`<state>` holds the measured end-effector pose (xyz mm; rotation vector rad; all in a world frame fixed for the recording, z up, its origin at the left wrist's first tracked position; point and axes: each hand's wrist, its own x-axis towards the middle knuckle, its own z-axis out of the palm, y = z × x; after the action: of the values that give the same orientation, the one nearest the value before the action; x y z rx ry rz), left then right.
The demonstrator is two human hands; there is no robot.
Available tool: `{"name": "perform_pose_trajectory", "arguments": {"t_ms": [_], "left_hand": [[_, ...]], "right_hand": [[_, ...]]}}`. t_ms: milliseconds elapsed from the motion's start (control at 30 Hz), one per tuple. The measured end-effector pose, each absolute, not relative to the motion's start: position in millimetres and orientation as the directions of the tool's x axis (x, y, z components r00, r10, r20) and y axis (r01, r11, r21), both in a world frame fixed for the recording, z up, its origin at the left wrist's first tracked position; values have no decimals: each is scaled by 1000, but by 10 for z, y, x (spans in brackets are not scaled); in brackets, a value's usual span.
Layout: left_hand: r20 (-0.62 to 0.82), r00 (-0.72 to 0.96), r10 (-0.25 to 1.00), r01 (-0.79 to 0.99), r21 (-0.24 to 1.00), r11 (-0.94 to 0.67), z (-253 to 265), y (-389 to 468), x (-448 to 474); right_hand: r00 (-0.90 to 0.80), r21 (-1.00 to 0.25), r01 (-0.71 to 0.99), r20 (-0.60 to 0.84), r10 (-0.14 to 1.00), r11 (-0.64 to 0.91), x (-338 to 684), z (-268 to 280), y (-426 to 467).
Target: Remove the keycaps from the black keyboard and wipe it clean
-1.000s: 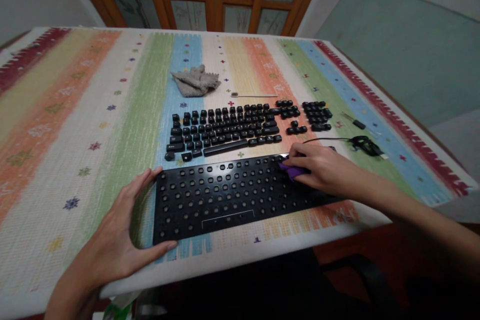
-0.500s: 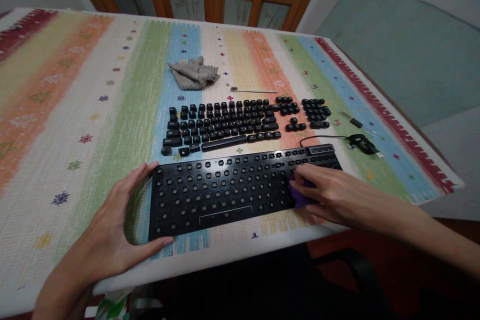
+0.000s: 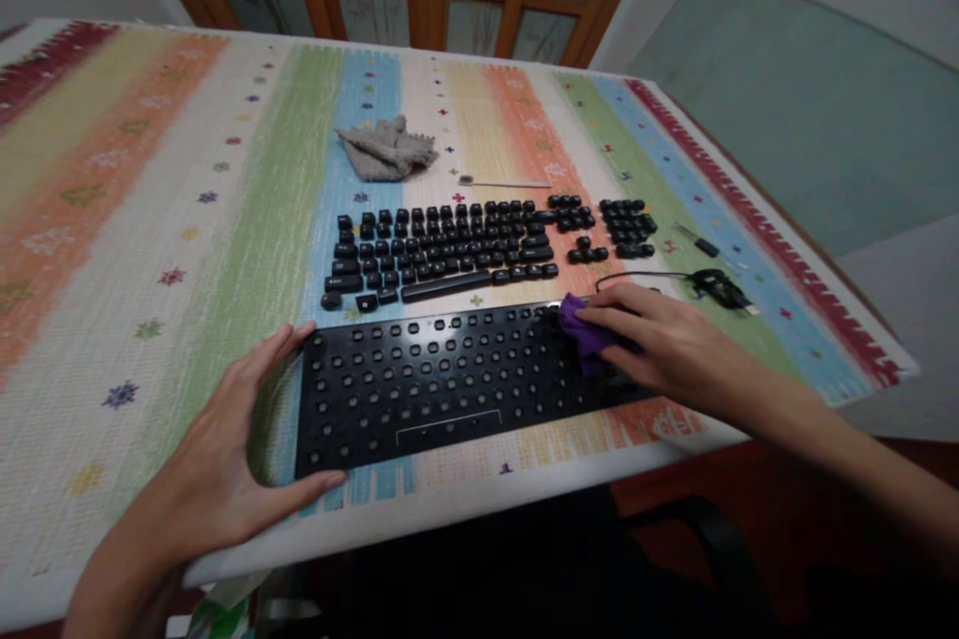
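Note:
A black keyboard base (image 3: 450,379) without its keycaps lies slightly askew near the table's front edge. My left hand (image 3: 232,449) steadies its left end, fingertips at the far corner and thumb on the near corner. Bunched in my right hand (image 3: 651,329) is a purple cloth (image 3: 584,334), pressed on the right part of the base. My hand and the cloth hide much of the base's right end. Beyond the base, the removed black keycaps (image 3: 442,245) are laid out in keyboard order, with the long spacebar (image 3: 448,287) in the nearest row.
A crumpled grey cloth (image 3: 390,150) and a toothbrush (image 3: 505,183) lie behind the keycaps. To the right are the coiled cable (image 3: 715,288) and a small tool with a black handle (image 3: 705,247). A striped tablecloth (image 3: 180,280) covers the table; a chair armrest (image 3: 719,539) is below the front edge.
My right hand has moved the purple cloth away from me, from the near part of the base toward its far edge. The left hand stays in place.

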<state>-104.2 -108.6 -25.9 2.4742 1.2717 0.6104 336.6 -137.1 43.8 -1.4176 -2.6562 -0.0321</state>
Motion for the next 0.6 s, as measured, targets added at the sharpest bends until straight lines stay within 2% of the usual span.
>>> {"name": "perform_pose_trajectory", "arguments": {"t_ms": [133,433,600], "left_hand": [[226,521,823,704,431,-564,-266,-1093,-1041],[199,499,843,709,466,-530,-248,-1097,-1034],[206,494,844,710,464,-529,-248,-1097,-1032]], "right_hand": [[-573,-35,818,40,819,574,3303,353,-1319],[-693,-74,717,-177,699,693,3213,537,-1479],[-701,-133,711,-218,679,691,3221,594,-1469]]}}
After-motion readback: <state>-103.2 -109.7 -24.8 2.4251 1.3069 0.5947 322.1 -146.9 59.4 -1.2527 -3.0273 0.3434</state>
